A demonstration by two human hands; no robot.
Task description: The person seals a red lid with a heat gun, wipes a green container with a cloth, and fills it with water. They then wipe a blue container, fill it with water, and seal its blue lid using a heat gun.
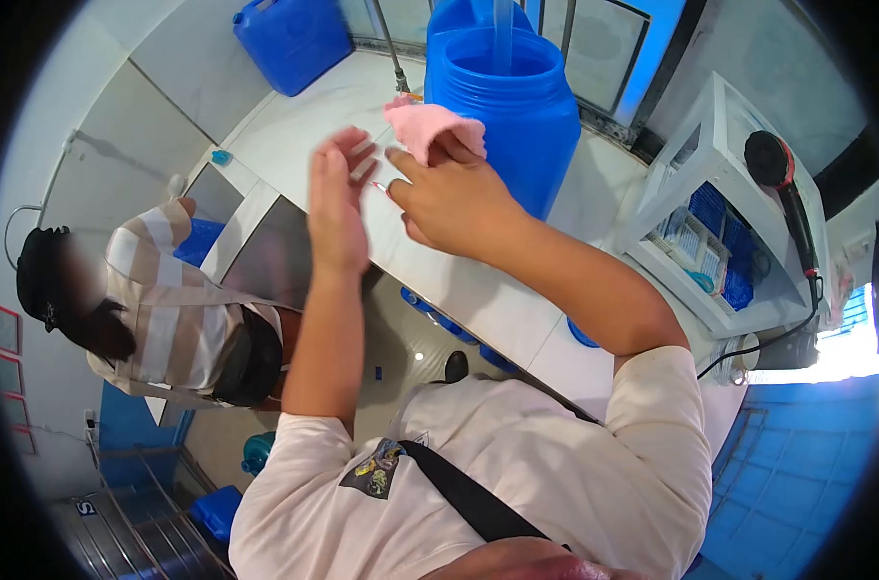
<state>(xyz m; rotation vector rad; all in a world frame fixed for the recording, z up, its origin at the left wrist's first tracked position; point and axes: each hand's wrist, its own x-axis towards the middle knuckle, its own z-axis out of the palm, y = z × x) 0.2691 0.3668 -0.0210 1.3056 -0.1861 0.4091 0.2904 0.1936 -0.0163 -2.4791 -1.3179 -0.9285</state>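
Note:
My right hand (449,198) holds a pink cloth (430,126) against the near left side of a large blue container (517,126). A thin red-and-white item (381,189), too small to make out, shows by its fingers. Just to the left, my left hand (339,198) is raised over the counter (405,261), fingers apart and slightly blurred, with nothing visible in it. The container is open at the top, and a clear tube (503,39) reaches down into it.
A blue jug (292,43) stands at the back left. On the right are a white rack (691,222) with baskets and a black-and-red heat tool (782,174) with a cord. Another person (188,300) in a striped shirt stands at the left.

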